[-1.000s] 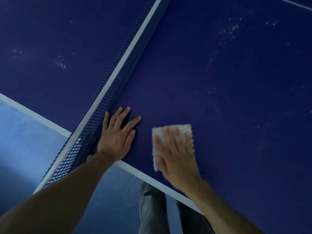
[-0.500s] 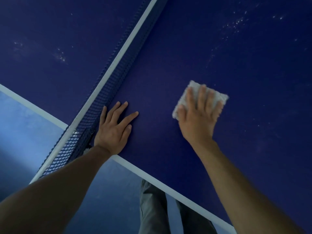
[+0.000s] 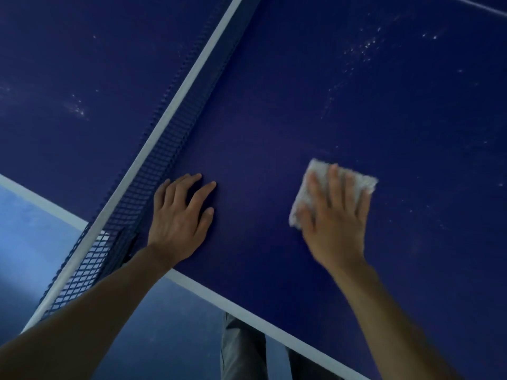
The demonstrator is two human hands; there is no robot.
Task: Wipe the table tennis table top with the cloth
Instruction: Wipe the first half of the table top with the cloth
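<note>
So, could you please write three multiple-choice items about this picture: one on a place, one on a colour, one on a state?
1. Where does the left hand rest?
A. on the table top, beside the net
B. on top of the net
C. in the air

2. What colour is the cloth?
A. red
B. white
C. black

3. What does the right hand do?
A. hangs idle
B. lifts the cloth high
C. presses the cloth on the table top with straight fingers

Answers: 1 A, the hand lies on the blue surface next to the net; 2 B, the cloth shows pale against the blue; 3 C, the fingers lie spread over the cloth.
</note>
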